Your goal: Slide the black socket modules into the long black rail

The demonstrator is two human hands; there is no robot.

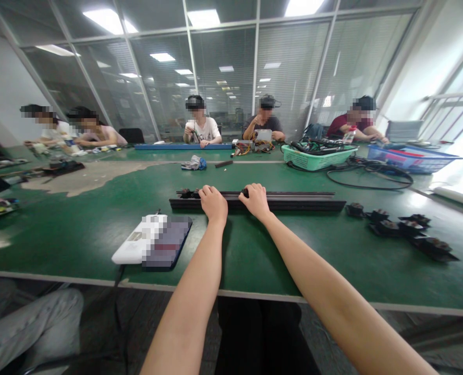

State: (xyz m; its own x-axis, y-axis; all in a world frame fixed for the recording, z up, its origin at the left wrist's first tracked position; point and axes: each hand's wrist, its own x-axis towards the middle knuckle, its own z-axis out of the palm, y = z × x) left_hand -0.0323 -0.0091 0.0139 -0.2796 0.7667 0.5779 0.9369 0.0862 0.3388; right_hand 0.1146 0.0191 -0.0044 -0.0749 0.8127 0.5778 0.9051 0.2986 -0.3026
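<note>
Labels: top of the white unit [139,239] is pixelated, and so is the dark pad [167,242] beside it. Nothing readable there, and no brand legible elsewhere.

Left hand [214,204]: curled, not spread, resting on the long black rail [294,204] near its left end. Right hand [256,201]: also curled, just right of the left, on the same rail, fingers over a small black knob [245,193]. Can't tell if either hand is actually clamping.

Rail lies flat across the green bench mat [78,245], under both hands, with a thinner bar [290,193] along its far side. Small black fittings [188,194] sit at the left end, just past the left hand.

To the right, near the rail's end: a cluster of loose black brackets [396,226]. White unit and pad are nearer the bench edge, left of the left forearm.

Far side: green basket of cables [319,157], blue basket [411,159], loop of black cable [372,179]. Co-workers [265,122] sit along the far edge and left end, busy with their own parts, well apart from these hands.
</note>
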